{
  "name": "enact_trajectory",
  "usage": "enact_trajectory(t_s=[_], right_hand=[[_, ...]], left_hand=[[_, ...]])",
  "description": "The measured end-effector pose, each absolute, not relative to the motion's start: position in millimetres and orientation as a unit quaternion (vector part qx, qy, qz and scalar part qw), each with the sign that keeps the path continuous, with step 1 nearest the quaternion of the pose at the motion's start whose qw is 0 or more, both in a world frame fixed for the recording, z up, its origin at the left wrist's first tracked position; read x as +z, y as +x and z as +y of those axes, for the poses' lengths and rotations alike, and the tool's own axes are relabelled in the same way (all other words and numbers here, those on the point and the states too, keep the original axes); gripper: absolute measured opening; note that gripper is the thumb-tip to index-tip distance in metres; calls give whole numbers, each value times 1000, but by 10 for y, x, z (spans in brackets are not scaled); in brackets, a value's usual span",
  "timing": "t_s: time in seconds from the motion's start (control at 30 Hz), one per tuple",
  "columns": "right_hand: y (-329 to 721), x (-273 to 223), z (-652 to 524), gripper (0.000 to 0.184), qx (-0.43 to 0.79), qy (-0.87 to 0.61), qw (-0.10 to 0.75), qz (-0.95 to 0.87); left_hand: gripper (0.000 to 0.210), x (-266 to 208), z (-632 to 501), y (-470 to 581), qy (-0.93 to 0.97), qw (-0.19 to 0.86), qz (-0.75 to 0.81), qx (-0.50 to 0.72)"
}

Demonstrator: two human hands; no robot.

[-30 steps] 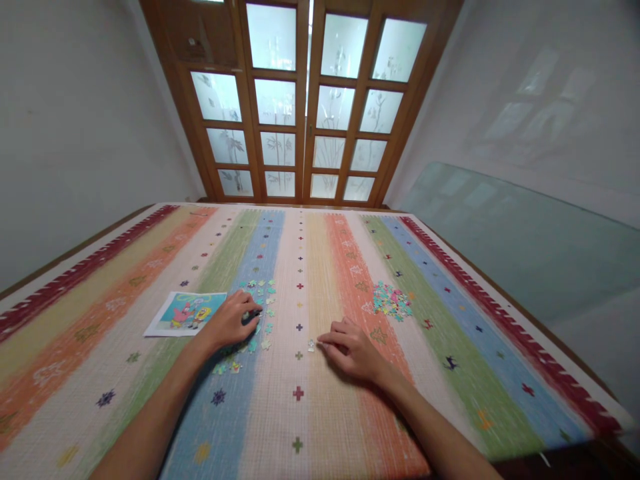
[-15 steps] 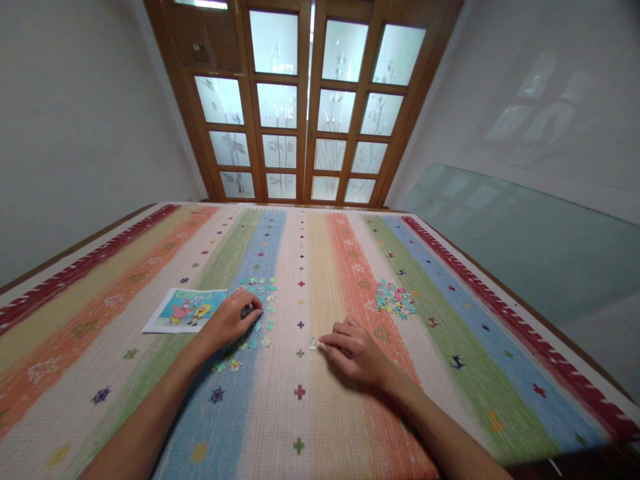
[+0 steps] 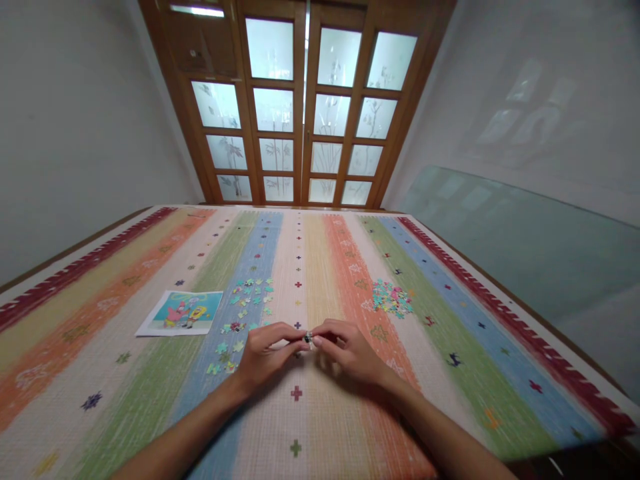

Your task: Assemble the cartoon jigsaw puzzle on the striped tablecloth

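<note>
My left hand [image 3: 265, 353] and my right hand [image 3: 350, 348] meet over the middle of the table, fingertips almost touching. Between them is a small dark-and-white bit of jigsaw puzzle [image 3: 309, 338], pinched by thumb and fingers from both sides. Whether it is one piece or two together is too small to tell. Left of my left hand, several turquoise and yellow puzzle pieces [image 3: 221, 348] lie spread in a loose frame shape, partly hidden by that hand. A printed cartoon picture [image 3: 187, 312] lies flat beyond them to the left.
A heap of loose puzzle pieces [image 3: 393, 298] lies right of centre, beyond my right hand. The striped tablecloth [image 3: 340, 427] covers the table. Wooden doors with frosted panes [image 3: 273, 110] stand behind it, and a pale green panel [image 3: 500, 207] is along the right wall.
My left hand has moved right, from over the laid-out pieces to the middle. My right hand, earlier at a piece on the cloth, now pinches together with the left.
</note>
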State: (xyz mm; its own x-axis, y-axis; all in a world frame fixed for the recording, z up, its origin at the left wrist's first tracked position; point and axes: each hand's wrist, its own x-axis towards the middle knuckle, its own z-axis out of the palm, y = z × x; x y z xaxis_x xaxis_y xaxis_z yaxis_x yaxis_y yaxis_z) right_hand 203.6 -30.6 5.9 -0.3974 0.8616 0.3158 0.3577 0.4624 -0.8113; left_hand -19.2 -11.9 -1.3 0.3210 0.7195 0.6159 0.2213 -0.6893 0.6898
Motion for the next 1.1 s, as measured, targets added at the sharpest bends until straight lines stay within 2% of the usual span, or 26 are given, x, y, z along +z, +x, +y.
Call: enact_trajectory(t_s=[0.13,0.2,0.3,0.5,0.7,0.97,1.1], right_hand=[[1978,33,-332,30,458,-376,395,-702],[1976,24,-334,31,480,-381,400,-682],[2016,28,-310,26,439,-404,405,-693],[2148,6,-228,19,273,-425,354,-787],[2180,-67,-174,16,238,-425,290,-824],[2138,-55,-136,14,212,-429,245,-843],[2148,-91,-172,15,186,-429,253,-847]], left_hand=[[16,-60,-180,-156,787,200,266,519],[12,-56,-193,-147,796,183,255,518],[8,-40,-204,-143,821,146,253,491],[24,-82,-252,-145,896,25,258,361],[24,-137,-356,-66,931,-27,264,250],[15,-168,-398,-50,929,-16,269,255],[13,-158,-400,-60,920,-8,273,282]])
